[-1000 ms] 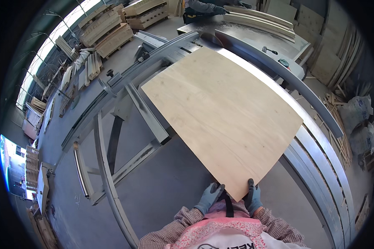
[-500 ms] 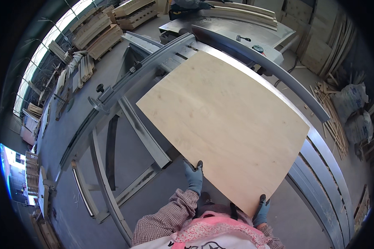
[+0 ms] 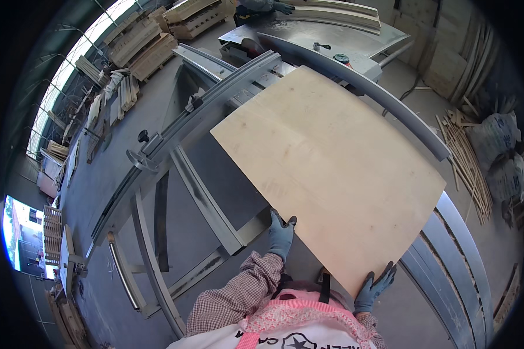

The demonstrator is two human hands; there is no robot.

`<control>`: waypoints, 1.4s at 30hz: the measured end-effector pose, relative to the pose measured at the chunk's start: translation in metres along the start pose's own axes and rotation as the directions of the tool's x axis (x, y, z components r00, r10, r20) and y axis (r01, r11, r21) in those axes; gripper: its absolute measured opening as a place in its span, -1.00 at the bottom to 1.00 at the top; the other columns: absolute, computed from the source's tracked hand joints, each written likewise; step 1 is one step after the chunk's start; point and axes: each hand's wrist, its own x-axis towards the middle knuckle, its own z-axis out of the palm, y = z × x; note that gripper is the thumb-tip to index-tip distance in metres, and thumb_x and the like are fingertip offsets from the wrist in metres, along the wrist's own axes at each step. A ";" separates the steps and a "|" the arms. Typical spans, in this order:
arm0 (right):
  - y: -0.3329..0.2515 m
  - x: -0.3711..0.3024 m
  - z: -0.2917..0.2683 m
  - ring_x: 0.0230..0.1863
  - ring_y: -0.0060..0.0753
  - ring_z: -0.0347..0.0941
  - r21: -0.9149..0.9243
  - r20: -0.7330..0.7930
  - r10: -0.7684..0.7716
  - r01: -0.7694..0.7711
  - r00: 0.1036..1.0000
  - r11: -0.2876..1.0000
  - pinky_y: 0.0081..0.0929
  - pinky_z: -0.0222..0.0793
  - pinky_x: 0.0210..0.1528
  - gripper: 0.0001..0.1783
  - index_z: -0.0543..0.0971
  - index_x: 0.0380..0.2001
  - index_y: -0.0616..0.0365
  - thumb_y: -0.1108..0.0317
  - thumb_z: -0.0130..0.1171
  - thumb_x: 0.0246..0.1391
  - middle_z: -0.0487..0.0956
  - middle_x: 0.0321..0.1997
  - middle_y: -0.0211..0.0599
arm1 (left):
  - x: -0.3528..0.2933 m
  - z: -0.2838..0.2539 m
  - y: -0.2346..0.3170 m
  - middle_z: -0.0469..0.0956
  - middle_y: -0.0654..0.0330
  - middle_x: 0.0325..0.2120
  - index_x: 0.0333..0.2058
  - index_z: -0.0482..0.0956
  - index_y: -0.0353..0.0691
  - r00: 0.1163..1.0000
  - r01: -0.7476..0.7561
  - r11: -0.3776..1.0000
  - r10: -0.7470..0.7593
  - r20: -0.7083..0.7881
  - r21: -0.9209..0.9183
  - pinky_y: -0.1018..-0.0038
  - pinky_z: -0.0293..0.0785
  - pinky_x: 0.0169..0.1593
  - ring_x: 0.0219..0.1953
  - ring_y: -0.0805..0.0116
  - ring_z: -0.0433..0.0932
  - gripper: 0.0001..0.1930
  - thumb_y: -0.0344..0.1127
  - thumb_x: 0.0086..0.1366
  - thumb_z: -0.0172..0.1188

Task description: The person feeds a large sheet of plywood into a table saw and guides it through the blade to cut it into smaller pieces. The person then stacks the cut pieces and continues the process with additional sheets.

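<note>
A large pale plywood sheet [image 3: 332,174] lies across the metal bed of a panel saw [image 3: 442,262], its nearest corner pointing at my body. My left hand [image 3: 280,235], in a blue-grey glove with dark fingertips, grips the sheet's left near edge. The thumb shows at the edge; part of the fingers is hidden. At the near right corner, my right hand [image 3: 375,289], gloved alike, rests against the edge with its fingers stretched out and apart. The sheet's far right edge lies along the long metal fence [image 3: 367,87].
Left of the sheet is the saw's sliding frame [image 3: 206,200] with a black clamp knob [image 3: 143,136]. Beyond the fence, a co-worker's gloved hand [image 3: 284,8] is near boards [image 3: 332,16] on the table. Wood strips [image 3: 466,168] and white sacks [image 3: 495,136] lie at right.
The plywood sheet has shifted right, over more of the saw bed and up to the fence. My right hand has gone from gripping the corner to stretched fingers. My left hand moved with the sheet.
</note>
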 end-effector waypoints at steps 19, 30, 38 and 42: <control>-0.017 0.069 0.017 0.39 0.13 -0.31 0.047 -0.016 -0.134 0.135 0.991 0.990 -0.02 -0.39 0.34 -0.30 0.20 0.24 0.00 0.38 0.07 -0.03 -0.13 0.37 0.10 | 0.071 0.031 0.001 0.44 -0.16 -0.06 0.08 0.24 -0.50 0.988 -0.074 0.994 0.084 -0.129 0.085 0.42 0.38 0.03 -0.02 0.16 0.48 -0.37 -0.43 0.03 0.24; -0.028 0.073 0.020 0.38 0.21 -0.38 0.005 0.052 -0.146 0.146 0.988 0.989 0.07 -0.43 0.32 -0.28 0.26 0.21 -0.06 0.27 0.18 -0.09 -0.19 0.36 0.19 | 0.076 0.040 -0.001 0.34 -0.09 0.06 0.12 0.17 -0.51 0.974 -0.054 0.995 0.034 -0.225 -0.082 0.47 0.28 0.16 0.09 0.21 0.37 -0.45 -0.59 0.13 0.06; -0.038 0.079 0.035 0.38 0.23 -0.36 -0.020 0.028 -0.156 0.156 0.987 0.987 0.05 -0.42 0.32 -0.30 0.27 0.20 -0.09 0.17 0.19 -0.06 -0.17 0.36 0.21 | 0.089 0.037 0.017 0.35 -0.07 0.06 0.14 0.15 -0.50 0.985 0.056 0.948 -0.103 -0.138 -0.312 0.48 0.33 0.09 0.06 0.23 0.40 -0.42 -0.43 0.18 0.13; -0.043 0.081 0.046 0.37 0.24 -0.36 -0.041 0.023 -0.158 0.159 0.987 0.986 0.05 -0.42 0.32 -0.31 0.28 0.20 -0.12 0.15 0.18 -0.05 -0.16 0.35 0.21 | 0.100 0.030 0.021 0.48 0.00 -0.08 0.12 0.19 -0.49 0.979 0.019 0.978 -0.060 -0.193 -0.207 0.56 0.38 -0.05 -0.13 0.40 0.47 -0.40 -0.35 0.16 0.19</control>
